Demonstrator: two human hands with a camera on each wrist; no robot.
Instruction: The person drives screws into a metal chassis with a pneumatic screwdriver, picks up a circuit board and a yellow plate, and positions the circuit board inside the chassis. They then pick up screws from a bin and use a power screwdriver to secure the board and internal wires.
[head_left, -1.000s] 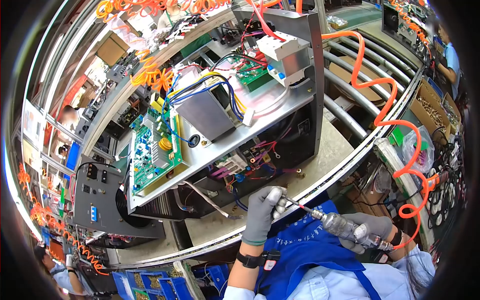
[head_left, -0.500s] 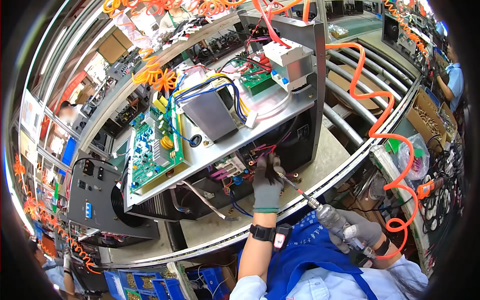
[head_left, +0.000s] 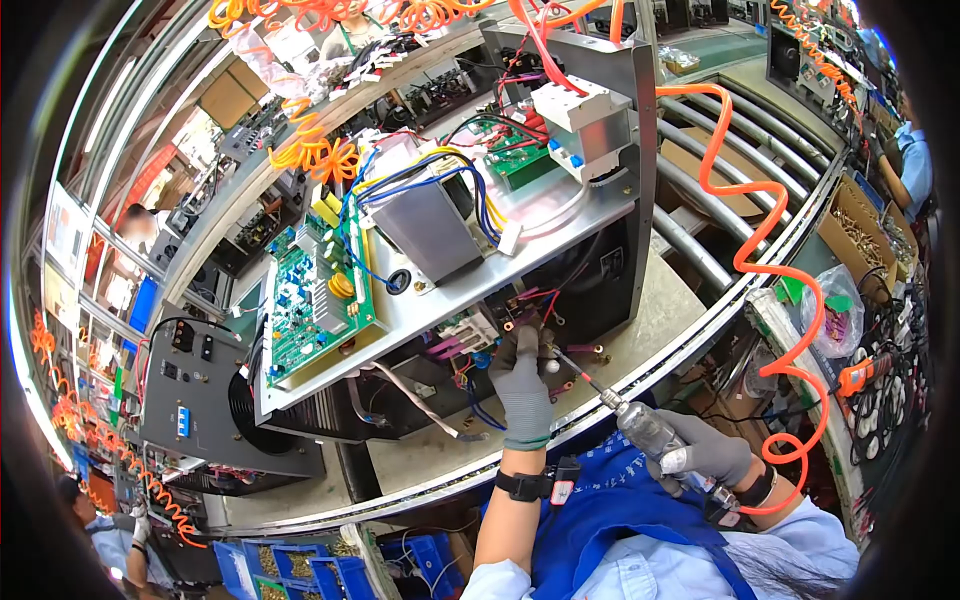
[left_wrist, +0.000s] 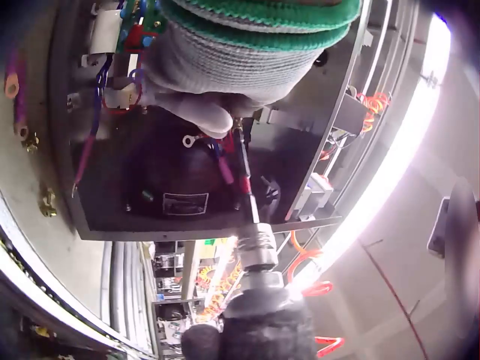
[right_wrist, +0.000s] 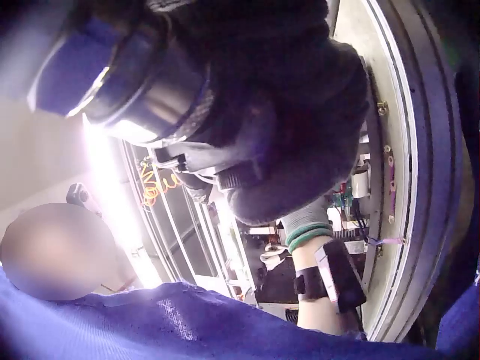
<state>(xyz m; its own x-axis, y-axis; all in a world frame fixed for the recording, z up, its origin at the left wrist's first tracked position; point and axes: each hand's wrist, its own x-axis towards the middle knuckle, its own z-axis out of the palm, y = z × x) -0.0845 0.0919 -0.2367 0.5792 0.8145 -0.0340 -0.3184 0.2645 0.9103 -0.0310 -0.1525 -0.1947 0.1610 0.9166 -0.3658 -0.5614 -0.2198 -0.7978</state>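
Note:
My right hand (head_left: 708, 449), in a grey glove, grips a pneumatic screwdriver (head_left: 645, 427) with a coiled orange air hose (head_left: 740, 235). Its long bit (left_wrist: 245, 176) points up into the lower front of a black-framed electrical unit (head_left: 610, 285). At the bit's tip is my gloved left hand (head_left: 523, 392), fingers bent among wires with ring terminals. In the left wrist view, one fingertip (left_wrist: 217, 122) lies right beside the tip; I cannot tell what the fingers hold. A loose ring terminal (left_wrist: 189, 140) hangs close by. The right wrist view shows the dark glove around the tool.
Above my hands, a metal shelf carries a green circuit board (head_left: 315, 315) and a grey metal box (head_left: 430, 235). Another black unit (head_left: 205, 385) stands left. Metal rollers (head_left: 700, 245) lie behind right. Blue parts bins (head_left: 290, 570) are at the front edge.
My left hand has moved from near my apron up into the unit's lower front, then shifted slightly left and down. The screwdriver has moved left and up, its bit now beside those fingers.

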